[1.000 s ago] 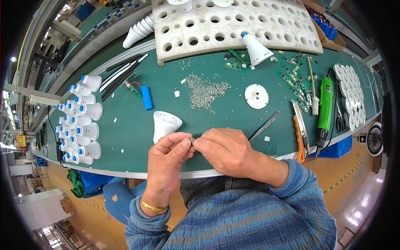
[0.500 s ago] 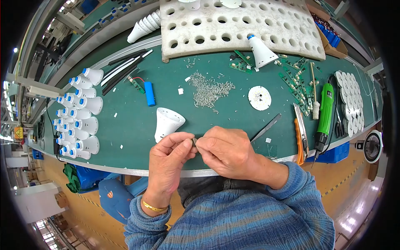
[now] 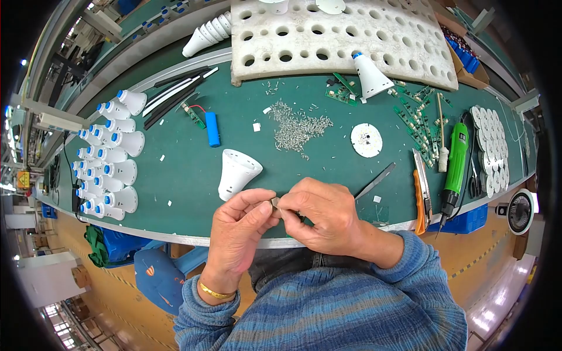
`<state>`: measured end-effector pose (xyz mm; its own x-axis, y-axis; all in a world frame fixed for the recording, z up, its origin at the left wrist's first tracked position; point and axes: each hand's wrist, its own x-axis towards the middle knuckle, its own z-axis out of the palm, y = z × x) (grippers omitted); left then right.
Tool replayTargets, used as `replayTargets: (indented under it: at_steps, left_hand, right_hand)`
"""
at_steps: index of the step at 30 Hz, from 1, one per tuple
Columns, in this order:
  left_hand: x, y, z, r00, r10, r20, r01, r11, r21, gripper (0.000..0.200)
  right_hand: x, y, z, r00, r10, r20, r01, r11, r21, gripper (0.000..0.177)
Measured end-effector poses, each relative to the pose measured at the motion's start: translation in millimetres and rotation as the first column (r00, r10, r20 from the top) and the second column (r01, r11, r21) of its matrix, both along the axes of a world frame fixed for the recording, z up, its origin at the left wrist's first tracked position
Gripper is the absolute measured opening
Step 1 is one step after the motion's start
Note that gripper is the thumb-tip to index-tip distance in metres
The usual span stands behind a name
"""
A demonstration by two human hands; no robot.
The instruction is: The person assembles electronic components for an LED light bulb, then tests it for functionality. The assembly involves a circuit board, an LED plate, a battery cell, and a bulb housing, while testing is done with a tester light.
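My left hand (image 3: 243,225) and my right hand (image 3: 322,213) meet at the front of the green table, fingertips pinched together. Between them is a tiny greyish piece (image 3: 274,202), mostly covered by the fingers, too small to name. Both hands are closed on it. Just beyond my left hand a white cone-shaped lamp housing (image 3: 239,172) stands with its wide opening tipped up. Past it lies a blue cylindrical battery (image 3: 212,130), wired in red to a small circuit board (image 3: 194,116). A heap of small screws (image 3: 298,127) is spread across the table's middle, with a round white LED board (image 3: 367,140) on its right.
Rows of white housings with blue caps (image 3: 111,155) stand at left. A white foam block with holes (image 3: 339,38) spans the back. On the right are green circuit boards (image 3: 418,123), an orange cutter (image 3: 420,202), a green electric screwdriver (image 3: 456,158), and dark tweezers (image 3: 375,180).
The fingers have shifted slightly around the small piece, and the right fingers are a little more parted below the pinch. The whole view has moved slightly; the table items stay put.
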<state>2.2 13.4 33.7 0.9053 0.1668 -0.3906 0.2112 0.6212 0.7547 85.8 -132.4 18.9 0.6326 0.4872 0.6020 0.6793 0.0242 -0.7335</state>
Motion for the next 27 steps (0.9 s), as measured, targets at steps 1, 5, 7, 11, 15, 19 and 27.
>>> replayTargets:
  at_steps: [1, 5, 7, 11, 15, 19, 27]
  left_hand:
    - [0, 0, 0, 1.000, -0.006, 0.002, 0.006, 1.000, -0.013, 0.021]
    - [-6, 6, -2, 1.000, 0.004, -0.012, -0.005, 0.998, -0.063, 0.021]
    - [-10, 9, -3, 0.998, 0.049, -0.031, -0.053, 0.992, -0.111, 0.021]
    - [-22, 18, -16, 0.992, 0.126, 0.024, -0.117, 0.965, -0.235, 0.022]
    - [-31, 23, -20, 0.984, 0.166, 0.069, -0.137, 0.941, -0.310, 0.020]
    - [-34, 21, -17, 0.982, 0.158, 0.104, -0.128, 0.960, -0.250, 0.018]
    - [-27, 7, -17, 0.974, 0.126, 0.188, -0.134, 0.991, 0.026, 0.026]
  right_hand:
    - [0, -1, 0, 1.000, -0.011, -0.013, 0.011, 1.000, -0.004, 0.016]
    - [1, -5, 6, 0.993, -0.067, -0.095, 0.062, 0.997, -0.053, 0.017]
    - [4, -7, 4, 0.999, 0.025, -0.034, -0.026, 0.999, -0.029, 0.019]
    - [6, -10, 6, 0.927, 0.369, 0.075, -0.358, 0.925, -0.129, 0.020]
    - [3, -9, 15, 0.901, 0.432, 0.018, -0.422, 0.887, -0.185, 0.013]
    - [5, -8, 13, 0.957, 0.205, -0.207, -0.226, 0.970, -0.087, 0.013]
    - [14, -11, 16, 0.713, 0.193, -0.674, -0.232, 0.972, 0.033, 0.009]
